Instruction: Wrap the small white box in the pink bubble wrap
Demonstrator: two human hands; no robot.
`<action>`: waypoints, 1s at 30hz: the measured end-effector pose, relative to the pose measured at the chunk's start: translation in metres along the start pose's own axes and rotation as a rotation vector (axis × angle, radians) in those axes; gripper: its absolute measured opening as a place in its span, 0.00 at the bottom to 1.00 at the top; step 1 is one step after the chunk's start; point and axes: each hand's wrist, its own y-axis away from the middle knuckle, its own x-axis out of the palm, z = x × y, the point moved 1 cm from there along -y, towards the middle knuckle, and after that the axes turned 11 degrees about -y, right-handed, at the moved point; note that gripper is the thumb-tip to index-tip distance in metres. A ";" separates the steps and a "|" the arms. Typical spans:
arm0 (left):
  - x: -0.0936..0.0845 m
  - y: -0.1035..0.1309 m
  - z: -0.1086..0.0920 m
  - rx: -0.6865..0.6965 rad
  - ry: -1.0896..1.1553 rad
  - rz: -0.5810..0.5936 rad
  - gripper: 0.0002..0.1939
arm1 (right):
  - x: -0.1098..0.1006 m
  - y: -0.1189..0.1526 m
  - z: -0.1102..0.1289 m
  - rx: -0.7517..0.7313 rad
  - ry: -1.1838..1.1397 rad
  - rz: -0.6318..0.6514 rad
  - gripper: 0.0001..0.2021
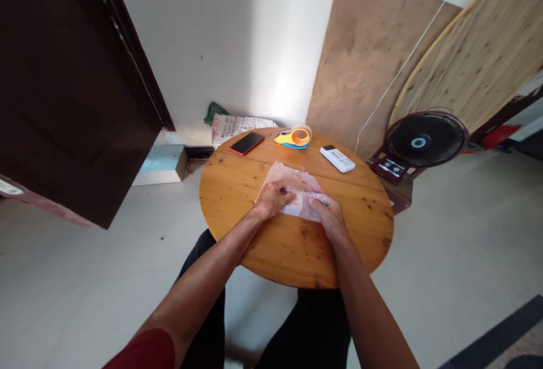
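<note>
At the fingertips: our left hand (271,199) has its thumb and bent forefinger drawn close together, apparently pinching the bubble wrap (283,174); our right hand (331,215) lays its thumb along the near right part of the film, fingers curled at that edge, apparently nipping it too, though the undersides of both grips are hidden. The wrap lies on the near-middle part of the round wooden table (360,205), between our hands, with a small pale item (293,206) showing at it; whether inside or on top, we cannot tell. We judge the film very light, soft and springy, a little slippery, apt to unfold if released; the pale item may be stiffer, its fragility unknown. Best hold, we think: edges and folds, light pressure, so the bubbles survive. Pose: wrists low over the wood, left palm turned inward, right hand angled in from its side, forearms converging from the near edge. Farther out, along the far side of the table: red-edged phone (246,144), orange-and-blue tape dispenser (293,137), white device (337,159). Beyond the table to our right, a dark fan (426,140); behind, a printed sack (240,125) by the wall.
</note>
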 end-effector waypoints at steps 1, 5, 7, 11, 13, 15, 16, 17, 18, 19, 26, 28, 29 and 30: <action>0.002 0.000 0.003 0.000 0.032 -0.005 0.09 | 0.000 -0.001 -0.002 0.016 0.000 -0.004 0.27; 0.004 0.000 0.005 0.000 0.100 -0.001 0.11 | 0.000 -0.001 -0.003 0.036 0.005 0.003 0.25; 0.002 0.001 0.001 -0.001 0.134 0.016 0.11 | 0.002 0.001 0.000 0.031 0.034 -0.007 0.24; 0.000 0.002 -0.005 -0.010 0.202 0.061 0.11 | 0.004 0.004 0.008 0.021 0.100 -0.035 0.21; -0.001 0.002 -0.006 -0.006 0.204 0.065 0.10 | 0.003 0.005 0.010 0.003 0.156 -0.041 0.19; -0.001 0.001 -0.006 0.007 0.217 0.066 0.10 | 0.002 0.005 0.009 -0.030 0.222 -0.045 0.17; 0.000 0.001 -0.006 0.015 0.238 0.073 0.10 | 0.001 0.004 0.008 -0.047 0.258 -0.044 0.17; 0.000 0.001 -0.006 0.022 0.268 0.078 0.09 | 0.000 0.003 0.007 -0.064 0.295 -0.044 0.16; 0.000 0.000 -0.006 0.027 0.298 0.085 0.09 | -0.001 0.002 0.005 -0.080 0.334 -0.049 0.15; 0.001 0.000 -0.006 0.030 0.323 0.093 0.08 | -0.002 0.001 0.003 -0.098 0.375 -0.054 0.15; 0.005 -0.002 -0.001 0.001 0.380 0.104 0.08 | -0.001 0.002 0.000 -0.274 0.538 -0.092 0.14; 0.006 -0.003 0.000 -0.009 0.394 0.104 0.09 | 0.003 0.006 0.007 -0.428 0.600 -0.069 0.14; 0.007 -0.003 0.001 -0.014 0.402 0.108 0.09 | 0.006 0.009 0.012 -0.521 0.647 -0.039 0.13; 0.007 -0.003 0.001 -0.015 0.409 0.112 0.09 | 0.008 0.012 0.016 -0.605 0.704 -0.002 0.11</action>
